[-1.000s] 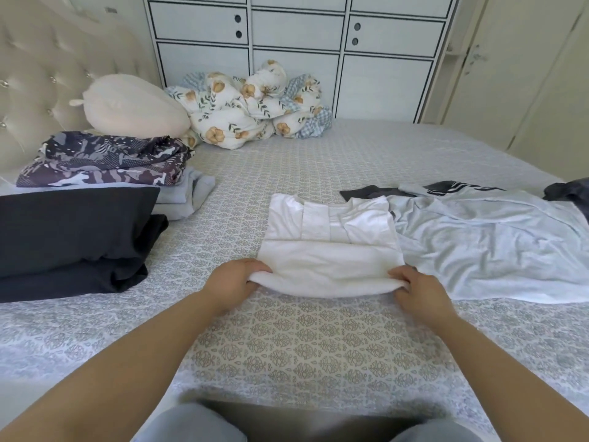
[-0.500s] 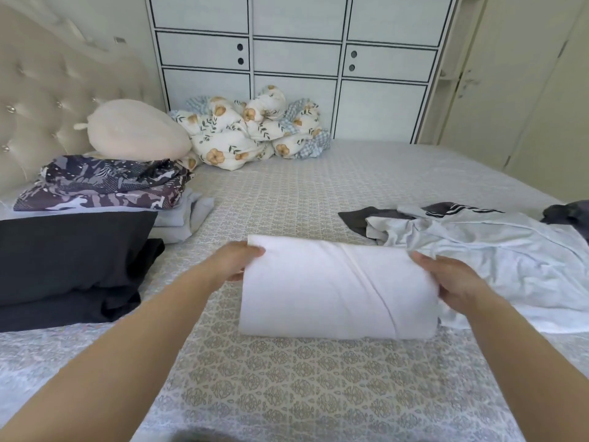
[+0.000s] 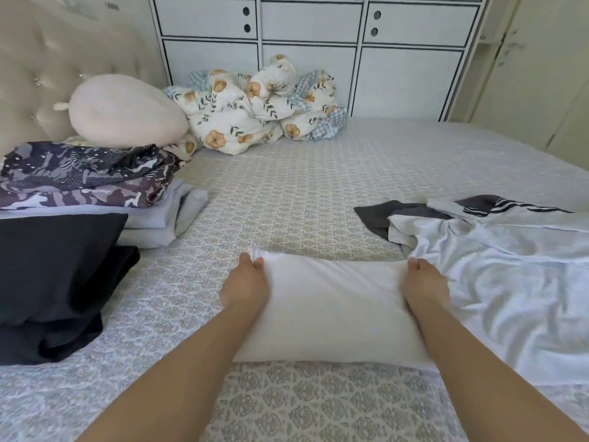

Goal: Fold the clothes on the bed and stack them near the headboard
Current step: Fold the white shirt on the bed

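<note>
A white garment [image 3: 331, 304] lies folded into a rectangle on the bed in front of me. My left hand [image 3: 245, 287] pinches its far left corner and my right hand [image 3: 424, 287] pinches its far right corner, both low against the bed. To the left, by the tufted headboard [image 3: 47, 68], folded clothes are stacked: a dark patterned piece [image 3: 83, 173] on pale blue ones [image 3: 165, 218], with black pieces [image 3: 54, 275] in front. On the right, a pale unfolded shirt [image 3: 497, 275] lies crumpled over a dark striped garment [image 3: 382, 215].
A cream plush pillow [image 3: 127, 113] and a bundled floral duvet [image 3: 255, 106] sit at the far side of the bed. White cabinets [image 3: 312, 36] stand behind. The patterned bedsheet [image 3: 287, 193] stretches bare between the stack and the unfolded clothes.
Both hands lifted the garment's near edge, carried it over away from me, and laid it down on the far edge, halving the white garment. The view has dipped lower.
</note>
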